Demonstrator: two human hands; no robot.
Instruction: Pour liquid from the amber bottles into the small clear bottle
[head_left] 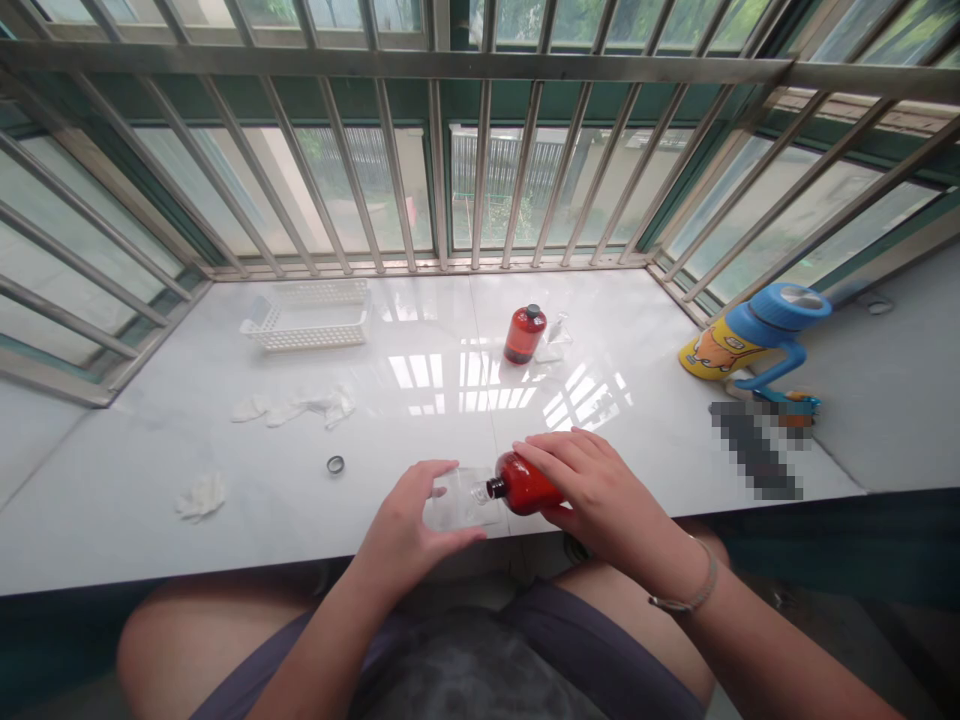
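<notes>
Red bottle (531,486) is held by the near edge of a glossy white worktop (420,310), barred windows (435,180) behind. Long axis runs roughly sideways, black neck (496,487) aimed left at a clear bottle (454,502). Body's shiny, deep red. Right hand's (600,480) grip is clamped round it, left hand's (409,512) round the clear one

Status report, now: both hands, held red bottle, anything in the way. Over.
Left hand holding clear container. Right hand gripping red bottle, tipped sideways, black mouth at container's neck; contact unclear. No obstruction visible between them.
</notes>
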